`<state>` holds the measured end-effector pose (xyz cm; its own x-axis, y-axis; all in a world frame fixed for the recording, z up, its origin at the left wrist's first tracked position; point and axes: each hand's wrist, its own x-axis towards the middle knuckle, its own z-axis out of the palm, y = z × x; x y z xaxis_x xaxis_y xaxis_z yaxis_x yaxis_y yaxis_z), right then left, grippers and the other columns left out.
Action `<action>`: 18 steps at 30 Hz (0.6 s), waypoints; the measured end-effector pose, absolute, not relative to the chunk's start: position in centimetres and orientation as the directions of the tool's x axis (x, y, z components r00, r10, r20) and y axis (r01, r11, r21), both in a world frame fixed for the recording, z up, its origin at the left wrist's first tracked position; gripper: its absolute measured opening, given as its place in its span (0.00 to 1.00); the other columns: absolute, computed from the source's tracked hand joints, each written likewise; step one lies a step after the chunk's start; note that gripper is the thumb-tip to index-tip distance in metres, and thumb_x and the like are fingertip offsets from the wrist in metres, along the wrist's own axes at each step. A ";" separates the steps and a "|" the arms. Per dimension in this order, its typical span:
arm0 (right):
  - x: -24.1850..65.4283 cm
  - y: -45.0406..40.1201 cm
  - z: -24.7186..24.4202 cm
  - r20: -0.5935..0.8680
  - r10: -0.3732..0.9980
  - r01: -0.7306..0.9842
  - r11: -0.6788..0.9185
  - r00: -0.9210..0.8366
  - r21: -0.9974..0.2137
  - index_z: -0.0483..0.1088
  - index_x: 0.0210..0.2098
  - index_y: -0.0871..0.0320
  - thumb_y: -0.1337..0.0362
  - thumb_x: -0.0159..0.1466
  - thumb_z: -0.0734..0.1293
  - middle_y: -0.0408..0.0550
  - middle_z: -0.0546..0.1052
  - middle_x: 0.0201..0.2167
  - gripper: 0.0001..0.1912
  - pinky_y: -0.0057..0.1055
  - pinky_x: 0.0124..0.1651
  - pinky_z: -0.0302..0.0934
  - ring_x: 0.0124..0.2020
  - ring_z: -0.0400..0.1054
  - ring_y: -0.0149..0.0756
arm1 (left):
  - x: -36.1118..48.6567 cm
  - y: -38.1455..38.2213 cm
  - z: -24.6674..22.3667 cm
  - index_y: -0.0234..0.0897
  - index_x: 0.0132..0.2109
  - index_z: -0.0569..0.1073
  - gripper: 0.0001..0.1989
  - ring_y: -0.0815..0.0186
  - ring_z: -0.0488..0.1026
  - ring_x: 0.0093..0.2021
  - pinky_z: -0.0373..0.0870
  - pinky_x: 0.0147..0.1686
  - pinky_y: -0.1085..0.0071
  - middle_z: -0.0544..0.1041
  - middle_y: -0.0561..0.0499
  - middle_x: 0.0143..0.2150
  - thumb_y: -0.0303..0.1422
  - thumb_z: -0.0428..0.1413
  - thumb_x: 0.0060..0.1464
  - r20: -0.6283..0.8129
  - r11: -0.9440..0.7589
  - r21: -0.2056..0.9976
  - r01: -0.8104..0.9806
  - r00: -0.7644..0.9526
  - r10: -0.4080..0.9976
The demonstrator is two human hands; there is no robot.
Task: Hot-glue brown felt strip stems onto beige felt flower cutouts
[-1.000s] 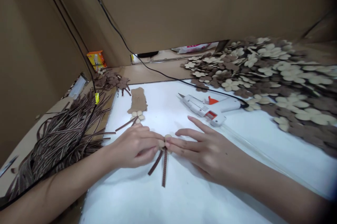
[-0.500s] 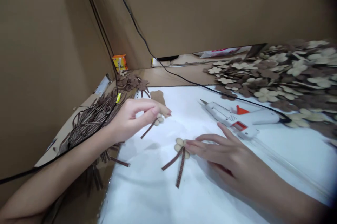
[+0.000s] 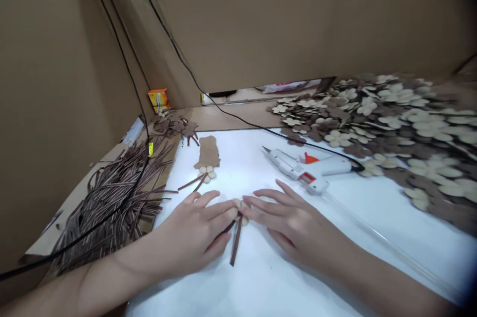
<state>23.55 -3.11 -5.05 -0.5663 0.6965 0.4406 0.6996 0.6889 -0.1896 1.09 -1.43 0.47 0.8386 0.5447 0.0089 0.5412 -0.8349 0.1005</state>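
A small beige felt flower [image 3: 244, 220] with brown ribbon tails [image 3: 236, 246] lies on the white board in front of me, mostly covered by fingers. My left hand [image 3: 204, 225] has its fingertips closed on the flower's left side, over one ribbon tail. From the right, my right hand [image 3: 288, 217] presses its index and middle fingertips on the flower, its other fingers spread. Just beyond, a second beige flower with ribbon tails [image 3: 209, 173] rests untouched, below a torn piece of brown cardboard [image 3: 208, 152].
A white glue gun [image 3: 294, 164] lies behind my right hand, its black cord [image 3: 257, 125] crossing the board. Felt flowers [image 3: 395, 123] are heaped at the right. Cut ribbons [image 3: 115, 193] pile up at the left, near brown flowers [image 3: 173, 124] and an orange box [image 3: 158, 100].
My left hand has let go of the farther flower and come back toward me onto the nearer one. My right hand stays on the nearer flower. The view has shifted.
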 end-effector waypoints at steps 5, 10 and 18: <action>23.8 -2.9 -5.6 0.444 0.596 0.665 0.747 -0.669 0.000 0.67 0.48 0.55 0.71 0.64 0.57 0.44 0.73 0.50 0.16 0.51 0.57 0.47 0.51 0.63 0.43 | 1.2 -1.1 -1.1 0.36 0.58 0.62 0.19 0.53 0.58 0.59 0.60 0.53 0.54 0.67 0.48 0.58 0.31 0.43 0.60 0.079 -0.861 0.065 0.504 0.857 0.508; 23.8 -3.2 -5.4 0.424 0.618 0.675 0.737 -0.662 -0.022 0.66 0.50 0.55 0.70 0.63 0.57 0.44 0.72 0.50 0.17 0.54 0.58 0.43 0.54 0.60 0.45 | 1.0 -1.3 -1.6 0.36 0.59 0.60 0.20 0.53 0.57 0.60 0.59 0.54 0.53 0.66 0.50 0.59 0.32 0.43 0.61 0.064 -0.853 0.069 0.518 0.851 0.522; 24.4 -2.7 -3.7 0.448 0.760 0.671 0.638 -0.471 -0.377 0.72 0.40 0.49 0.78 0.57 0.54 0.39 0.78 0.39 0.24 0.48 0.52 0.55 0.42 0.69 0.37 | 0.5 -1.0 -1.8 0.39 0.57 0.63 0.19 0.57 0.62 0.54 0.60 0.53 0.58 0.69 0.51 0.56 0.28 0.44 0.59 0.119 -0.809 0.317 0.494 0.826 0.551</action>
